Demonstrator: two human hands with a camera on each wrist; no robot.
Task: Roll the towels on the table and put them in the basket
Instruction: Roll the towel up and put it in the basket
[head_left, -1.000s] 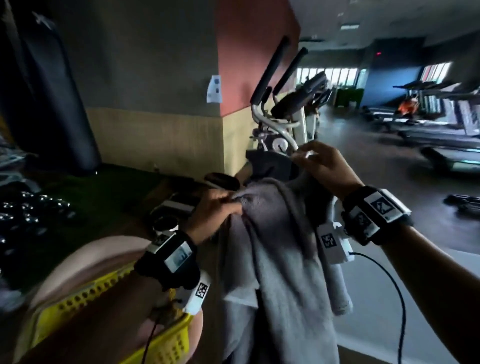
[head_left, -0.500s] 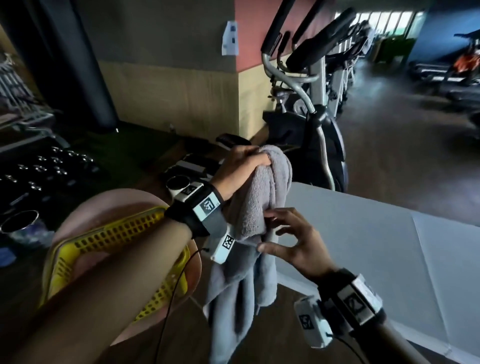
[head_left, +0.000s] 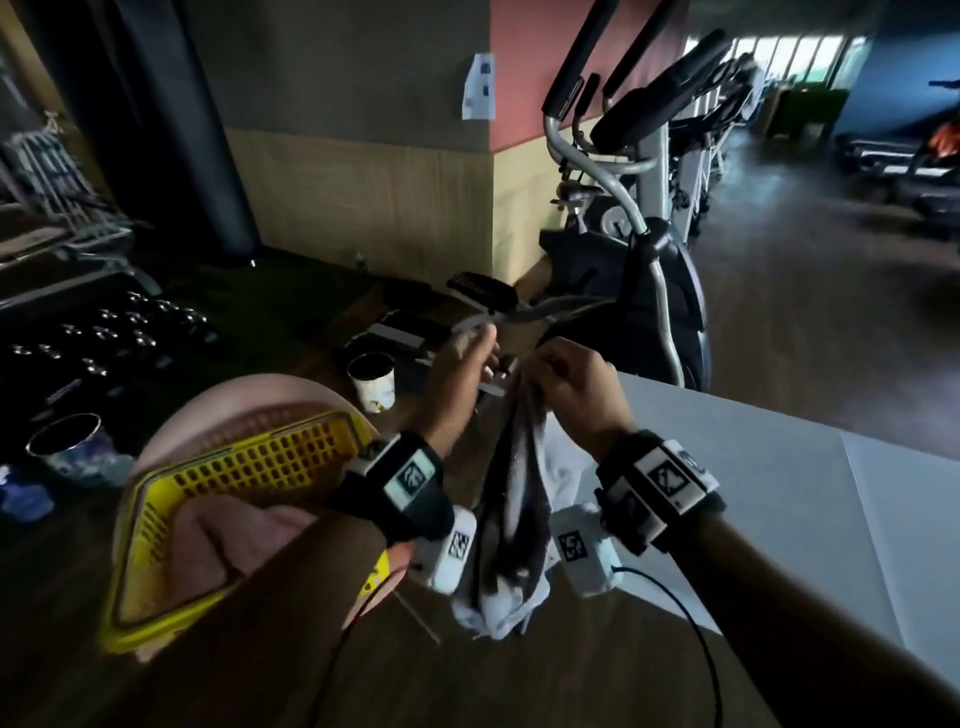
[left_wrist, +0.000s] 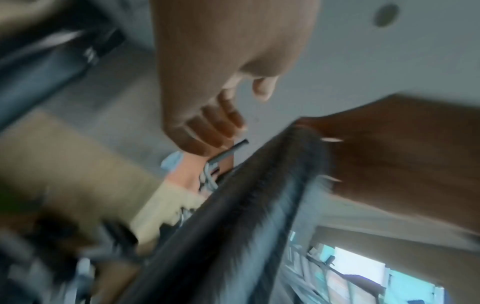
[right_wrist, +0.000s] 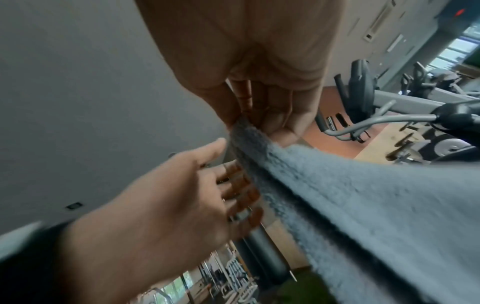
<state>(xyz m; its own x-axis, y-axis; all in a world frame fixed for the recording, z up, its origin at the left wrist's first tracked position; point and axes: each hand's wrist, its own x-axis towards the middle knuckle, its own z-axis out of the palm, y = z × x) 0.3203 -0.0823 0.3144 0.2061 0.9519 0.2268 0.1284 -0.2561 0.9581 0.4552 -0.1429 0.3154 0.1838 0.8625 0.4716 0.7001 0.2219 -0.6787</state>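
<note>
A grey towel (head_left: 519, 499) hangs bunched in the air between my hands, off the left edge of the white table (head_left: 779, 493). My right hand (head_left: 550, 374) pinches its top edge; the right wrist view shows thumb and fingers (right_wrist: 272, 121) closed on the towel (right_wrist: 337, 185). My left hand (head_left: 485, 353) is just left of that top edge with fingers straight, beside the cloth and not gripping it (right_wrist: 233, 164). The left wrist view is blurred, with the towel (left_wrist: 246, 205) running past loose fingers (left_wrist: 215, 127). The yellow basket (head_left: 260, 457) sits lower left, under my left forearm.
The basket rests on a round pink stool (head_left: 249, 395). A paper cup (head_left: 371, 382) and a metal cup (head_left: 67, 447) stand on the floor nearby. An exercise bike (head_left: 649, 260) is behind the table's far corner. Dumbbells (head_left: 119, 332) lie at far left.
The towel's top has passed from my left hand to my right. The left hand let go and now lies beside it. The right hand rose from below the bunch.
</note>
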